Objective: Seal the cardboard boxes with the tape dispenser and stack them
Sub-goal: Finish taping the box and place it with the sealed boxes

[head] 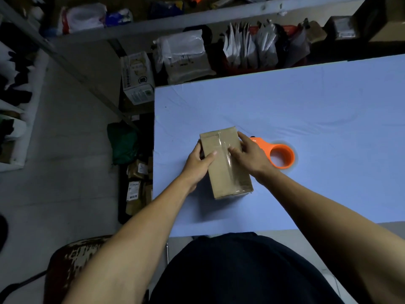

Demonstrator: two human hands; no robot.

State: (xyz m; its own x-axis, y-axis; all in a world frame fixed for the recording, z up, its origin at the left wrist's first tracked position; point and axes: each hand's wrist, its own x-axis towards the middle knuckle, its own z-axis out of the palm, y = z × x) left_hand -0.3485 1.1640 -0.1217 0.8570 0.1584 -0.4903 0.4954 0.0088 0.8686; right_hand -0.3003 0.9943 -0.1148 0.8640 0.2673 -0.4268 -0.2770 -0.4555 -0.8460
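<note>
Both hands grip one cardboard box point(225, 163) lying flat on the blue table cover point(306, 110): left hand point(198, 164) wraps the box's left edge, thumb laid across the top face, fingers hidden behind the side; right hand point(248, 155) lies over the right half, index finger on the clear tape strip point(228, 159), remaining fingers curled over the far right edge. Tape strip runs the length of the top face and folds over the near end. Just right of the right hand, touching the table, an orange tape dispenser point(281, 155); its front end is covered by the hand, so the blade cannot be made out. Left of the grip, beyond the table edge, parcels point(137, 185) on the floor carry white labels, print too small to read. Beyond the grip, a white carton point(137, 77) shows printed marks, illegible. Plastic mailer bags point(186, 55) sit under the shelf point(153, 25), partly shadowed.
</note>
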